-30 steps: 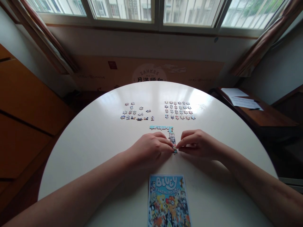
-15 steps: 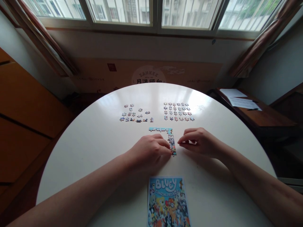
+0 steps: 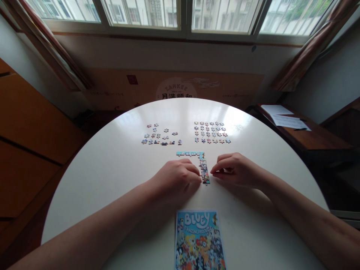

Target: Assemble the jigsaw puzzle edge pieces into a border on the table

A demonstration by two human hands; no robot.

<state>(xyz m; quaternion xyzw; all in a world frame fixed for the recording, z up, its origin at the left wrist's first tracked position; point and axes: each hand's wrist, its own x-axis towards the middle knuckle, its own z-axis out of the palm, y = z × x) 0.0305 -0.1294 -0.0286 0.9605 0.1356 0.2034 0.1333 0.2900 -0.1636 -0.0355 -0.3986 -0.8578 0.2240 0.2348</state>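
An L-shaped strip of joined jigsaw pieces (image 3: 204, 173) lies on the white table, its blue top edge running left from the corner. My left hand (image 3: 180, 176) is closed, its fingertips at the strip's inner left side near the lower end; whatever is under them is hidden. On the other side, my right hand (image 3: 232, 168) has thumb and forefinger drawn into a pinch just beside the strip's right edge, with nothing visible in it. Nearer to me lies a colourful Bluey picture sheet (image 3: 199, 240), flat on the table.
Loose jigsaw pieces (image 3: 164, 143) are scattered at the back left. More pieces stand in tidy rows (image 3: 213, 134) at the back right. The round table (image 3: 92, 180) faces a window. A brown side table (image 3: 323, 137) with papers stands at right.
My left fingertips have drawn back slightly left, uncovering more of the strip's lower end. The right hand has shifted only a little. The loose pieces lie as before.
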